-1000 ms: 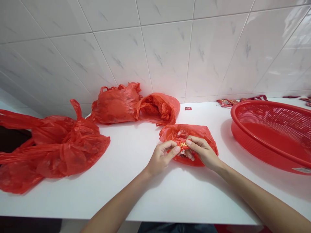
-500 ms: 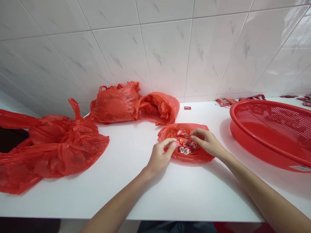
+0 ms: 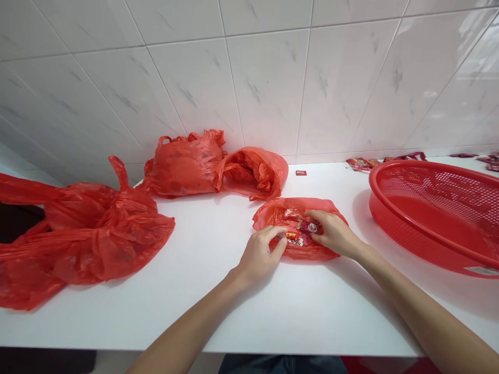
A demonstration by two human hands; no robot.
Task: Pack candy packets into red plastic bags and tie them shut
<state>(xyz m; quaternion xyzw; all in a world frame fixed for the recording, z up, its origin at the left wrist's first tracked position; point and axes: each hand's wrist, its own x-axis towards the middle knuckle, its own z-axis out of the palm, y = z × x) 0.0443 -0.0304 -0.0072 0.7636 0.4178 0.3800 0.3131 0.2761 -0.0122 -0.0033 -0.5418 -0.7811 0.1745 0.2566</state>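
An open red plastic bag [image 3: 307, 254] lies on the white table in front of me, with several small wrapped packets inside. My left hand [image 3: 267, 252] is at the bag's left side, thumb and fingers closed on a small red packet [image 3: 291, 235] with yellow print. On the right, my right hand [image 3: 331, 231] reaches into the bag, its thumb and fingers around a small packet with a round pale mark [image 3: 312, 227]. A shiny red packet [image 3: 293, 213] lies behind them in the bag.
Two filled red bags [image 3: 187, 166] [image 3: 253, 174] rest against the tiled wall. More red bags [image 3: 97, 234] lie at the left. A red perforated basket [image 3: 424, 228] stands right. Small packets [image 3: 362, 164] and one red sachet [image 3: 301, 173] lie near the wall.
The red packet with yellow print now shows at my left fingertips. My right hand has moved slightly lower, its fingers now around the packet with the round mark.
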